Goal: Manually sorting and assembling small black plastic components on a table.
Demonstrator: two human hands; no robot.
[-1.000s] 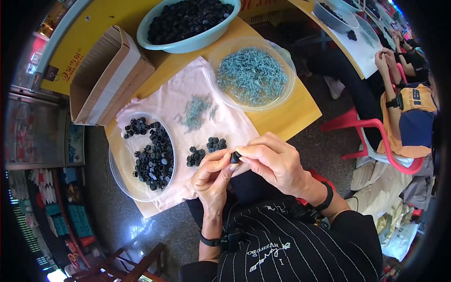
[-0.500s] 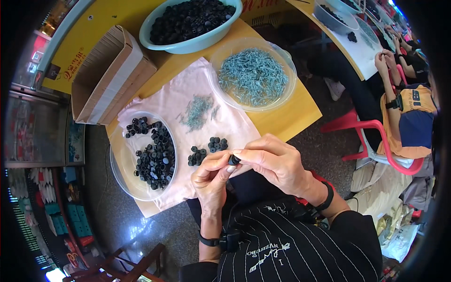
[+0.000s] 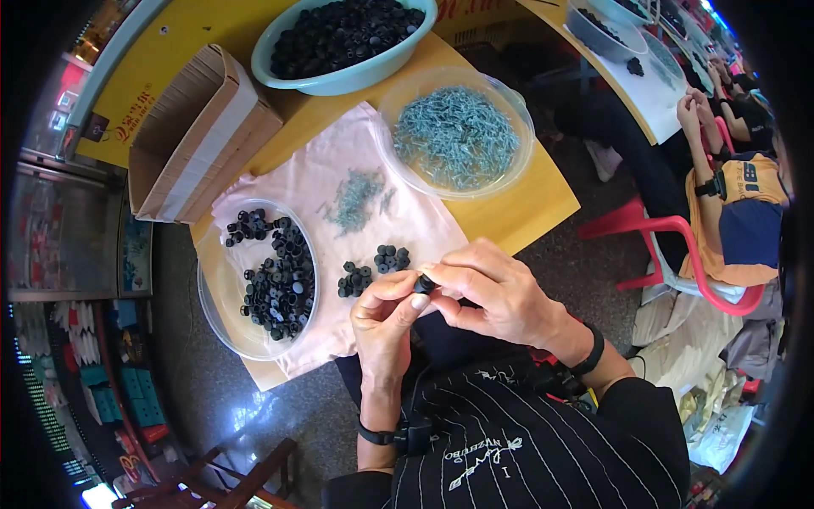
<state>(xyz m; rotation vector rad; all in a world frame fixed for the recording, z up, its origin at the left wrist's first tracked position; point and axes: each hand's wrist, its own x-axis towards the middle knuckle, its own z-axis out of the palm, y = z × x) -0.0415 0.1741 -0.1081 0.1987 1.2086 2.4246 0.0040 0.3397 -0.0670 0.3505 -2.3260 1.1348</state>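
Note:
Over the near edge of the table, my left hand (image 3: 383, 321) pinches a small round black plastic part (image 3: 424, 286) between thumb and fingertips. The fingers of my right hand (image 3: 502, 297) close on the same part from the other side. Fingertips hide most of it. Just beyond my hands, two small clusters of black plastic parts (image 3: 392, 259) lie on a pale pink cloth (image 3: 288, 165). A loose heap of small silvery screws (image 3: 356, 201) rests farther up the cloth. To the left, a clear round tub (image 3: 222, 329) holds many black parts.
A clear basin (image 3: 524, 157) full of screws stands at the far right of the yellow table (image 3: 543, 204). Behind are a pale blue basin (image 3: 339, 83) of black parts and an open cardboard box (image 3: 203, 144). Rightward, a person sits by a red chair (image 3: 657, 225).
My right thumb has shifted down, and the right-hand fingers are bent around the black part at a new angle. My left hand stays nearly in place.

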